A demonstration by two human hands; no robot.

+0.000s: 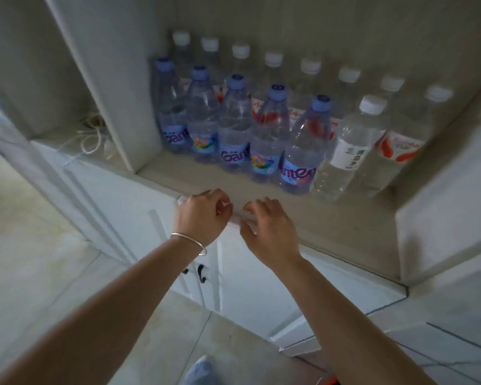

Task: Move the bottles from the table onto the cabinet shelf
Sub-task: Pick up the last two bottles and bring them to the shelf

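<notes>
Two rows of water bottles stood upright on the cabinet shelf (331,226): a back row with white caps (272,59), a front row of five blue-capped bottles (235,129) plus one white-capped clear bottle (347,145) at its right end. No table in view, so what remained to move could not be told. Left hand (200,218) and right hand (270,232) hovered at the shelf's front edge, fingers loosely curled, apparently holding nothing, near the front row but clear of it.

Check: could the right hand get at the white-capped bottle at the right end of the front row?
Probably yes: the right hand hovers at the shelf edge holding nothing, and bare shelf lies between it and the white-capped bottle.
</notes>
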